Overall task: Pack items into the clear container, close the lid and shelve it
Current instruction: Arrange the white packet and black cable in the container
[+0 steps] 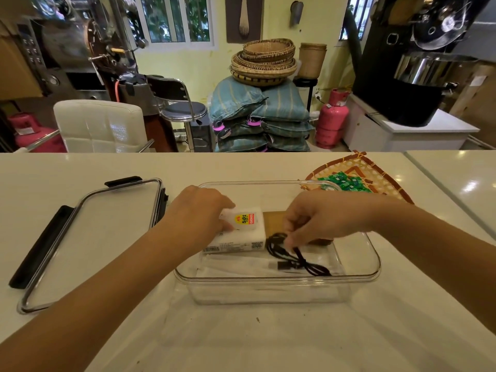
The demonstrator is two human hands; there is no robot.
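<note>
The clear container (373,267) sits open on the white table in front of me. Inside it my left hand (198,210) holds a white box with a yellow and orange label (245,220), which rests on a larger white box (236,241). My right hand (319,216) pinches a coiled black cable (298,257) lying over clear plastic bags at the container's near side. A brown item (275,220) lies behind the cable. The clear lid with black clips (102,232) rests flat on the table to the left.
A woven bamboo tray (386,181) with several small green packets (346,181) lies behind the container on the right. Past the table's far edge stand a white chair (99,124), a stool, stacked sacks with baskets and pink gas cylinders.
</note>
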